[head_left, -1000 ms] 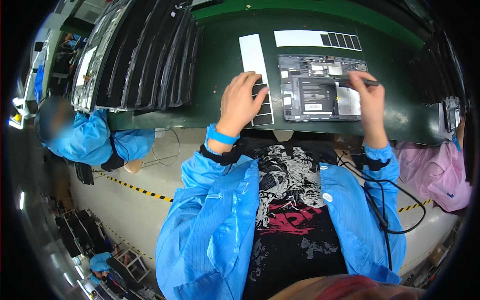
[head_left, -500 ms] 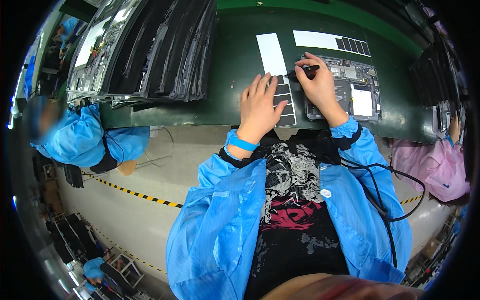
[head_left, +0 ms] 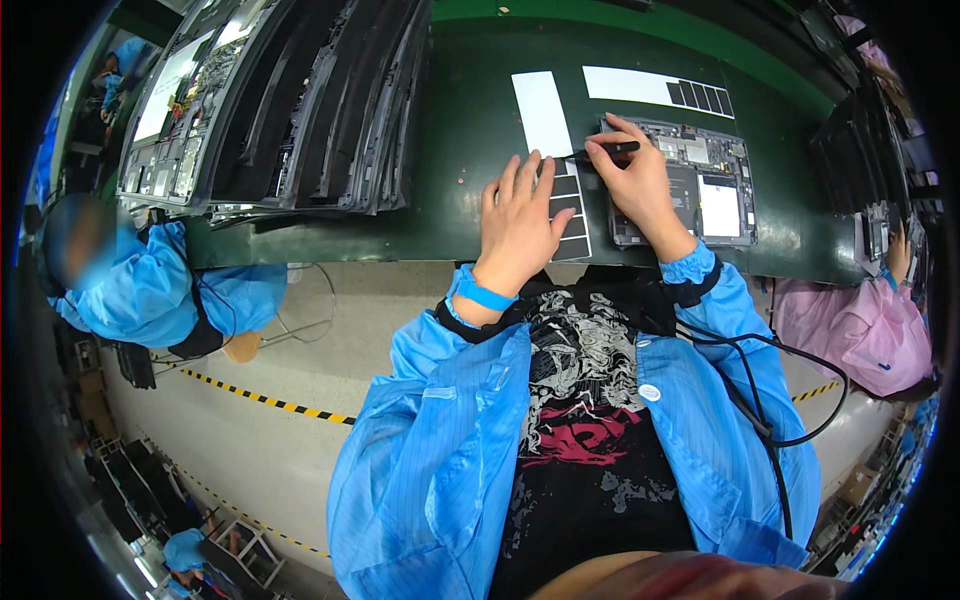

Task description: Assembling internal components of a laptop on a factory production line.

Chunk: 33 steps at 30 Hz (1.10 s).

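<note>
My left hand lies flat with fingers stretched out, its fingertips and thumb on a white strip that carries a row of black rectangular stickers. In a pinch, my right hand holds slim black tweezers. Their tip reaches the strip just beyond my left fingertips; whether a sticker is caught in it I cannot tell. Under and beside my right hand lies an opened tablet-like device with its circuit board, a black battery and a white label exposed.
A second white strip with black stickers lies beyond the device. Many opened device housings stand stacked at the left of the green table; another stack is at the right. People in blue and pink sit on either side.
The tweezers' tip has shifted slightly left along the strip. White now shows near the tip where a black sticker was. My left hand has stayed in place.
</note>
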{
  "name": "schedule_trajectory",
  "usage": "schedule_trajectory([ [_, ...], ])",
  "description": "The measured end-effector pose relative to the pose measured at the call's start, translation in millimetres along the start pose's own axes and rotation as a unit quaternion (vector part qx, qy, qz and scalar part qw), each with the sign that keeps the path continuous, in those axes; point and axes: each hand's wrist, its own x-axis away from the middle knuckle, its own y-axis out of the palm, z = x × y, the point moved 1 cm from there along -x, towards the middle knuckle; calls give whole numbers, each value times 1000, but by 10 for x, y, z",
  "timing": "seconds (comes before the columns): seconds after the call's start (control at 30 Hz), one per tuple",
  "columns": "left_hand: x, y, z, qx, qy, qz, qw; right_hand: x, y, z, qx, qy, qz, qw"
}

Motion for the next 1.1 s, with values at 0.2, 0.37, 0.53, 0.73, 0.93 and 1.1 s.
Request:
schedule_trajectory([
  [0.2,-47,8,28,-37,9,-8,999,-18,-29,-29,-30,-19,-30,999],
  [0.37,-136,-64,92,-72,7,-43,996,17,-119,27,-199,30,3,980],
  [0.53,-293,-162,178,-59,7,-44,997,23,-675,302,-232,60,74,968],
  [0.73,-582,-146,465,140,96,-43,985,-178,-1026,529,-266,141,28,953],
  [0.93,-630,90,689,169,249,-96,949,-162,-1081,713,-324,134,-29,936],
  [1.1,-626,93,703,168,230,-111,952,-185,-1087,726,-336,152,-42,928],
])
